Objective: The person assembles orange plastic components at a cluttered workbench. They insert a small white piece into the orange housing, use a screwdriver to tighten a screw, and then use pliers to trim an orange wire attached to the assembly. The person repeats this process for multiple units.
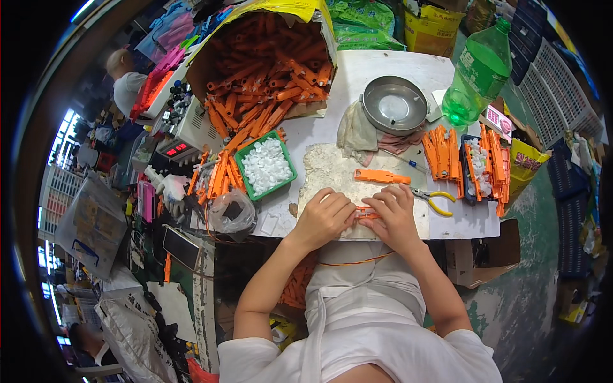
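Observation:
Near the front edge of the table, both my hands hold one orange plastic part point(366, 214) between them. My left hand point(327, 218) has its fingers curled at the part's left end. On the other end, my right hand point(394, 216) pinches with bent fingers, which hide much of the part. Just beyond the hands lies a longer orange plastic shell point(382, 176), flat on a worn pale work board point(319, 167). Yellow-handled pliers point(440, 203) rest to the right of my right hand.
A carton point(324, 25) heaped with orange parts point(268, 70) tips open at the back left. Before it stands a green tray point(290, 182) of small white pieces. A metal bowl point(394, 105), a green bottle point(476, 73) and stacked orange shells point(440, 153) stand at right.

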Motion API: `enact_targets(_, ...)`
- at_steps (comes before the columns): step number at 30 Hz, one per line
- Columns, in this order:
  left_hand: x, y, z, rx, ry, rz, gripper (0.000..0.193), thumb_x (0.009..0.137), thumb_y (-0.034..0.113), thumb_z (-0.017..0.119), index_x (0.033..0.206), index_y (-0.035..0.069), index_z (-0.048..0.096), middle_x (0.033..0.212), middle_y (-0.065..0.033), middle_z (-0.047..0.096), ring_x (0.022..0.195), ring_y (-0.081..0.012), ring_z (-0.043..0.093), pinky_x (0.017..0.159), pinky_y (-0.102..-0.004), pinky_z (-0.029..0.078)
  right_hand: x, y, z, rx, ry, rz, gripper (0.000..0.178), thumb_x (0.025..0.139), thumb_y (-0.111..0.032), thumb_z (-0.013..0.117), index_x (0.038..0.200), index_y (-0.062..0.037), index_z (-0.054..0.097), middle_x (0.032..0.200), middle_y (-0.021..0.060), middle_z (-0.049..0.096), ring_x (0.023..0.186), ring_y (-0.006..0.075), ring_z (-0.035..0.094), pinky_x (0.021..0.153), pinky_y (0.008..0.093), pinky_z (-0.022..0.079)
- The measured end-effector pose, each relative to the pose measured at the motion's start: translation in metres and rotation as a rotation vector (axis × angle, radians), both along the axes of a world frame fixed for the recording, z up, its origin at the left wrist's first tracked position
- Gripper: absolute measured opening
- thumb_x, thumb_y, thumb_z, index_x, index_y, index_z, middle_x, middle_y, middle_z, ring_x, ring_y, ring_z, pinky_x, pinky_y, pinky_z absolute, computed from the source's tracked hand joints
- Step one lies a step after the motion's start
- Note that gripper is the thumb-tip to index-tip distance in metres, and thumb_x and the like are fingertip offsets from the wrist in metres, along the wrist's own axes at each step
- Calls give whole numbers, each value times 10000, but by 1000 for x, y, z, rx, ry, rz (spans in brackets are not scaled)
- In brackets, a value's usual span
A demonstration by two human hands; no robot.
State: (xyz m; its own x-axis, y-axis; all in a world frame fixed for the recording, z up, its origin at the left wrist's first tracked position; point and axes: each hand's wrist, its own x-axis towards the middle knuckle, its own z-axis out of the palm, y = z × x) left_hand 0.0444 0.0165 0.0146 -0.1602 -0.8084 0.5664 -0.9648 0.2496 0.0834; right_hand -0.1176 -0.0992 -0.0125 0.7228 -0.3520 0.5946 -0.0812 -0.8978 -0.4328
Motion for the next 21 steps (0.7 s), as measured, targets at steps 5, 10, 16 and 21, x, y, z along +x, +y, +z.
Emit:
enact_targets(5, -8, 6, 13, -71, 108, -23, 176, 722, 100, 689, 861, 28, 609, 828, -60, 595, 796, -211, 589, 780, -363, 481, -3, 12, 0, -22, -69, 18, 267, 725, -269, 732, 935, -123, 654, 903, 8, 566, 996, 207, 488, 992, 458, 280)
enact_targets(10, -9, 9, 18, -103, 128, -49, 185, 725, 92, 702, 871, 24, 611, 848, -68, 603, 805, -218, 597, 788, -366, 484, -6, 20, 13, 202, -90, 35, 210, 742, -237, 725, 885, -98, 664, 896, 19, 581, 966, 211, 492, 933, 415, 323)
enact_targets(16, -20, 8, 22, -124, 126, -122, 193, 716, 59, 709, 878, 17, 613, 861, -72, 603, 812, -229, 602, 786, -362, 495, -18, 12, 22, 727, -19, 160, 165, 800, -211, 690, 856, -57, 669, 905, 49, 593, 939, 210, 501, 880, 334, 361)
enact_targets(21, -32, 9, 22, -124, 139, -172, 200, 676, 25, 727, 839, 35, 612, 851, -70, 607, 820, -228, 607, 759, -363, 506, -29, 1, 32, 1253, 143, 269, 136, 811, -158, 673, 846, -28, 655, 901, 47, 591, 907, 137, 507, 843, 301, 380)
